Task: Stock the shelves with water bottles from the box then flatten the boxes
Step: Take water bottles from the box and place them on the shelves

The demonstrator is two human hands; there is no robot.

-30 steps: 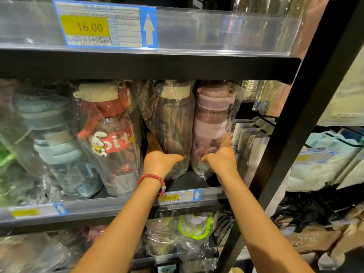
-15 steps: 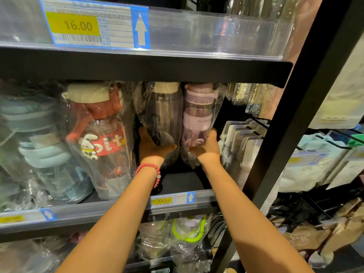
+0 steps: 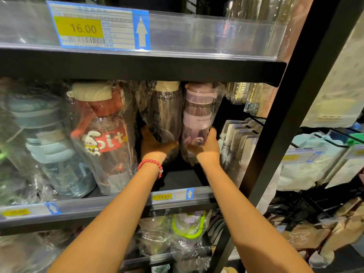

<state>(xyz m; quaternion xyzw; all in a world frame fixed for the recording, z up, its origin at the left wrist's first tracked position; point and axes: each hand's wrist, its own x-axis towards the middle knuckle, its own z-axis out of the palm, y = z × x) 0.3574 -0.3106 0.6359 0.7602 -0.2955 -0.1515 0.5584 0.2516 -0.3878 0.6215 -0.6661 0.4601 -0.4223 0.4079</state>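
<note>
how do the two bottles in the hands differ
The dark bottle in the left hand has a cream lid and smoky body; the pink bottle in the right hand has a pink lid and banded pink body. Both are plastic-wrapped, upright, side by side.

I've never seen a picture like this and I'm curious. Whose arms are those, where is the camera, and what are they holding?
There is no machine here. The arms belong to a person wearing a camera on their head, so you see what they see, looking forward and down. They stand at a black store shelf. The left hand, with a red bead bracelet, holds a clear bottle with a cream lid. The right hand holds a pink bottle. Both bottles are in plastic wrap. Beside them stands a red bottle with a bunny. A price tag above says 16.00.
</note>
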